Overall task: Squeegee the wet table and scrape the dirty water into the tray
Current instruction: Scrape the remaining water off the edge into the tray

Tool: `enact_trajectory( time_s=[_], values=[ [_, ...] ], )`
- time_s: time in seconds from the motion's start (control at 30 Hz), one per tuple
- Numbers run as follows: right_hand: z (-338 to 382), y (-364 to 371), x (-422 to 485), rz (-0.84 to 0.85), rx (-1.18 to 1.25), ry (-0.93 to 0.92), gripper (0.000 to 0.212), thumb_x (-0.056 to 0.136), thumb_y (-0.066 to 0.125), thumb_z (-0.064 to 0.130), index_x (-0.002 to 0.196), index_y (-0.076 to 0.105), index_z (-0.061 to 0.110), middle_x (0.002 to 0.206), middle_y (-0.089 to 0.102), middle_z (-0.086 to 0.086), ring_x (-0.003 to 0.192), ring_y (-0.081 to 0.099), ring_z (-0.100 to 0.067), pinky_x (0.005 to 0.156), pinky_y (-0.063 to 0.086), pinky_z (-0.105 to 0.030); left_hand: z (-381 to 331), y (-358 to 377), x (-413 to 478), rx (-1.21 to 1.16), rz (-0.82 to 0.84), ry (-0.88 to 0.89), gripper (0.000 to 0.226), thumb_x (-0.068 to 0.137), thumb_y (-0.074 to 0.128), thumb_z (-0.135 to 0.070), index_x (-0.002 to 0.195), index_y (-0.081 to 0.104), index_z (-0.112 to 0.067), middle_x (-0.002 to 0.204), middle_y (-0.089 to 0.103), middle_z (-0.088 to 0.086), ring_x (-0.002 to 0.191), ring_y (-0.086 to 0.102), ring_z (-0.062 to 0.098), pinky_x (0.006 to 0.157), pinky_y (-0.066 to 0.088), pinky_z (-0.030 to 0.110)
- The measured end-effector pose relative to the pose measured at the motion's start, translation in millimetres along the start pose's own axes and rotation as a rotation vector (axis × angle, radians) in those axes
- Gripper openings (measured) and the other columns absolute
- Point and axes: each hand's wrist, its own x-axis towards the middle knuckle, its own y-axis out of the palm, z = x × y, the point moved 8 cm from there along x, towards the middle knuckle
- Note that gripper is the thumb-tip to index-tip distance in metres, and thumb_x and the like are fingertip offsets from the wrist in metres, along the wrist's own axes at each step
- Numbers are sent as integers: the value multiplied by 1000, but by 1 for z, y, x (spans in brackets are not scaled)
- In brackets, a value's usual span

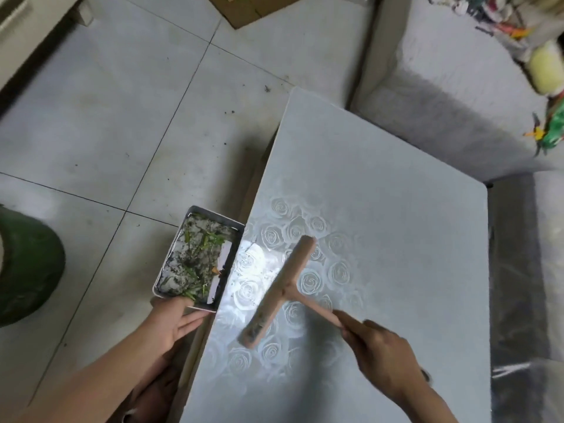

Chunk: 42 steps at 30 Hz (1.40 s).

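A white table (381, 184) with a rose pattern fills the middle and right; its near left part shines wet. My right hand (381, 352) grips the handle of a pink squeegee (282, 288), whose blade lies on the wet surface, slanted, a short way right of the table's left edge. My left hand (174, 319) holds a rectangular metal tray (183, 227) from below at its near end, level against the table's left edge. The tray holds dirty water, dark grit and green scraps.
Grey tiled floor (106, 117) lies left of the table. A dark green round object (27, 264) stands at the far left. A cardboard box (244, 10) is at the top. Grey covered furniture (442, 102) with colourful clutter sits beyond the table's far right.
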Motion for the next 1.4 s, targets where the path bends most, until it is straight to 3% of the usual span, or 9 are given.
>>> enact_trajectory(
  time_s=[0.23, 0.43, 0.57, 0.7, 0.77, 0.87, 0.97, 1.17, 1.4],
  values=[
    [79, 0, 37, -71, 67, -134, 41, 100, 32, 45, 140, 32, 51, 86, 56, 3, 80, 58, -20, 65, 43, -31, 0, 0, 4, 7, -45, 15, 47, 89, 45, 9, 132, 34, -8, 115, 62, 27, 74, 63, 30, 79, 51, 44],
    [49, -30, 18, -164, -87, -18, 39, 98, 39, 44, 137, 40, 49, 74, 50, 5, 63, 51, -21, 55, 39, -31, 1, 0, 0, -2, -28, -15, 45, 92, 44, 5, 133, 34, -9, 117, 63, 21, 71, 67, 26, 43, 55, 27],
    [76, -16, 33, -104, -38, 10, 41, 100, 27, 47, 141, 28, 52, 90, 58, 1, 81, 59, -23, 62, 35, -31, 0, 3, -1, -2, -21, -19, 42, 92, 46, 5, 131, 36, -7, 109, 65, 18, 56, 68, 21, 41, 54, 26],
    [111, -25, 50, -171, -36, -35, 42, 101, 28, 45, 142, 29, 50, 93, 60, -2, 84, 60, -25, 64, 39, -32, -2, 2, 2, -12, 0, -9, 43, 92, 45, 6, 130, 36, -9, 111, 64, 19, 69, 67, 28, 54, 58, 30],
    [103, -41, 51, -219, 93, 11, 41, 101, 33, 43, 141, 34, 47, 96, 64, -1, 88, 61, -24, 70, 45, -33, -4, 1, 2, -3, 12, -5, 40, 91, 44, 8, 128, 38, -8, 116, 63, 23, 73, 67, 30, 68, 57, 37],
    [84, -59, 53, -229, 411, 117, 39, 101, 40, 31, 140, 43, 33, 95, 67, -2, 88, 63, -26, 75, 47, -35, -11, -1, 3, 21, 16, 12, 45, 91, 46, 8, 132, 35, -6, 116, 63, 23, 76, 68, 32, 55, 59, 32],
    [74, -68, 65, -229, 579, 204, 23, 102, 37, 31, 117, 52, 24, 75, 58, -1, 69, 55, -25, 62, 45, -34, -19, -5, 3, 37, 2, 16, 47, 91, 46, 8, 133, 34, -8, 117, 61, 24, 75, 68, 34, 51, 59, 34],
    [78, -57, 91, -204, 642, 298, 40, 102, 36, 28, 142, 40, 29, 71, 55, -7, 63, 54, -29, 71, 54, -50, -38, -14, -4, 84, -9, 51, 47, 90, 44, 10, 134, 32, -3, 118, 59, 28, 70, 65, 35, 46, 57, 35],
    [106, 15, -22, -115, 477, 254, 56, 99, 41, 20, 149, 20, 33, 82, 68, -14, 75, 65, -28, 67, 46, -32, -51, -25, -23, 132, -2, 36, 47, 91, 42, 9, 136, 32, 1, 123, 56, 30, 70, 63, 36, 39, 54, 33]
  ],
)
